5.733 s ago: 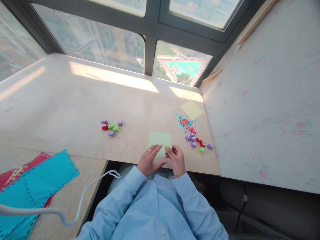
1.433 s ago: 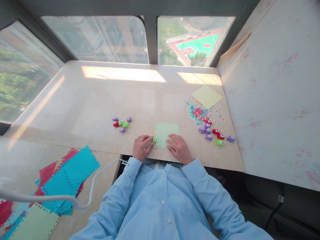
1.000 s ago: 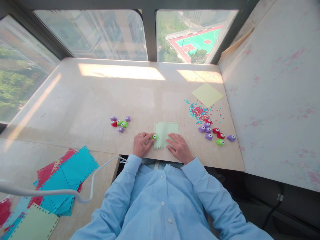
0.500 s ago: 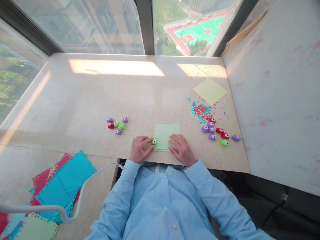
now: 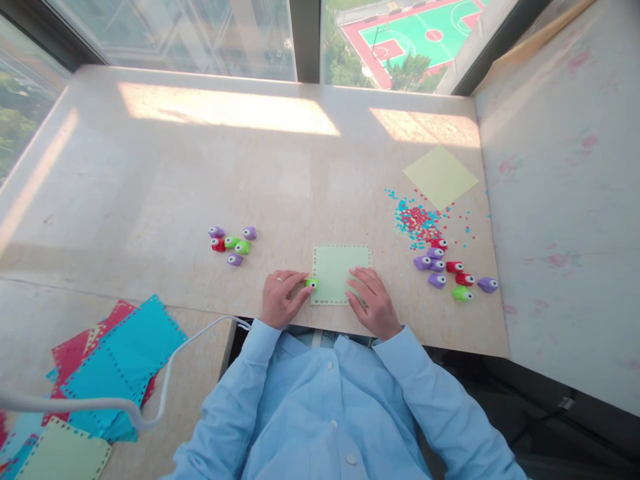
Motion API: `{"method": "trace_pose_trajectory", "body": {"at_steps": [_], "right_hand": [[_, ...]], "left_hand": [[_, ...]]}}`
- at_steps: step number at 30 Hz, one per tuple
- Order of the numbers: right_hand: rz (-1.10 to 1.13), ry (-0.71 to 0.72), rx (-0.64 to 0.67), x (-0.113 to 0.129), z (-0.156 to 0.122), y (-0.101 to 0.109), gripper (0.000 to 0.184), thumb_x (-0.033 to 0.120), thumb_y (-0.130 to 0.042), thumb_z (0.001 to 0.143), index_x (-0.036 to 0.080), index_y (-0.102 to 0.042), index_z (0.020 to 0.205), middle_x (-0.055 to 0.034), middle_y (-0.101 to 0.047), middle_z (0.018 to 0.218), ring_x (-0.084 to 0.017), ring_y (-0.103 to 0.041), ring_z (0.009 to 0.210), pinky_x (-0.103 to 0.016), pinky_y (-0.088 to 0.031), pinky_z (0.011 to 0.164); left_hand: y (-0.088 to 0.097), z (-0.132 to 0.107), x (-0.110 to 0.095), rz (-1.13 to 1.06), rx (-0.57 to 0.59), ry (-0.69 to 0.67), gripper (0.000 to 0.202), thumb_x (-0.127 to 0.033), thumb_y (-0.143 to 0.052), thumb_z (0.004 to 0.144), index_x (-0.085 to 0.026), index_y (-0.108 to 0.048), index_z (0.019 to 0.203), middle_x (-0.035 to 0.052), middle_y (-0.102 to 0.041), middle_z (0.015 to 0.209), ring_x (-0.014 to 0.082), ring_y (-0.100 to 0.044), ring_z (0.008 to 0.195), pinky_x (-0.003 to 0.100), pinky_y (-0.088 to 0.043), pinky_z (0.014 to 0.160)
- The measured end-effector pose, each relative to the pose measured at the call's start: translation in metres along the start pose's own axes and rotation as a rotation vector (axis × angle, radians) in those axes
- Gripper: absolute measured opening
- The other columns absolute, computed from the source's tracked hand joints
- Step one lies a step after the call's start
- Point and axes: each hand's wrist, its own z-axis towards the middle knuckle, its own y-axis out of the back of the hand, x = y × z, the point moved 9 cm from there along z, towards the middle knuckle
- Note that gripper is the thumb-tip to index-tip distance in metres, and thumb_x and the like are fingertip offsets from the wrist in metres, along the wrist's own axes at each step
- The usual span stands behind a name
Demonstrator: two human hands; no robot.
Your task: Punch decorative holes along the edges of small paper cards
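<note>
A pale green sheet of paper [image 5: 336, 270] lies flat before me, its borders lined with small punched holes. At its left edge, my left hand [image 5: 283, 297] grips a small green paper punch [image 5: 311, 284] between thumb and fingers. My right hand [image 5: 374, 301] rests on the sheet's right side with fingers spread, pressing it to the table. Left of the sheet sits a group of purple, red and green punches [image 5: 235, 259]. Further right are more punches [image 5: 455, 267] in the same colours.
Red and blue paper bits [image 5: 419, 221] lie scattered at the right, with a plain yellowish sheet [image 5: 440, 177] behind them. Punched blue sheets [image 5: 123, 357] and red ones are piled at the lower left, where a white cable [image 5: 169, 373] crosses. A wall [image 5: 565, 200] bounds the right side.
My head view has shifted slightly. Both hands stay at the sheet, the left still on the green punch; the right hand's fingers sit a little nearer the sheet's right edge.
</note>
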Motion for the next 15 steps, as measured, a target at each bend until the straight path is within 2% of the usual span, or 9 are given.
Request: {"method": "trace_pose_trajectory", "body": {"at_steps": [9, 12, 15], "right_hand": [[-0.062, -0.002, 0.065, -0.002, 0.001, -0.010, 0.027, 0.026, -0.053, 0.092, 0.023, -0.067, 0.115, -0.0116, -0.066, 0.124, -0.026, -0.055, 0.126, -0.057, -0.038, 0.111], [-0.047, 0.014, 0.029, 0.000, 0.001, -0.006, 0.032, 0.026, -0.053, 0.092, 0.022, -0.062, 0.123, -0.0120, -0.066, 0.124, -0.026, -0.055, 0.125, -0.056, -0.041, 0.110], [-0.011, 0.039, -0.061, 0.003, 0.000, 0.004, 0.035, 0.024, -0.054, 0.092, 0.021, -0.058, 0.127, -0.0126, -0.067, 0.123, -0.025, -0.056, 0.125, -0.054, -0.044, 0.108]], "left_hand": [[-0.005, 0.000, 0.002, 0.046, 0.004, 0.003, 0.032, -0.050, -0.057, 0.090, -0.024, -0.074, 0.099, 0.0062, -0.072, 0.093, 0.0219, -0.063, 0.089, 0.039, -0.044, 0.083], [-0.004, 0.000, 0.002, 0.032, -0.007, 0.007, 0.033, -0.051, -0.057, 0.091, -0.023, -0.072, 0.100, 0.0068, -0.073, 0.095, 0.0227, -0.063, 0.091, 0.039, -0.044, 0.083], [0.000, 0.001, 0.003, -0.038, -0.022, 0.032, 0.036, -0.051, -0.054, 0.091, -0.022, -0.069, 0.105, 0.0078, -0.072, 0.101, 0.0225, -0.064, 0.093, 0.038, -0.046, 0.084]]}}
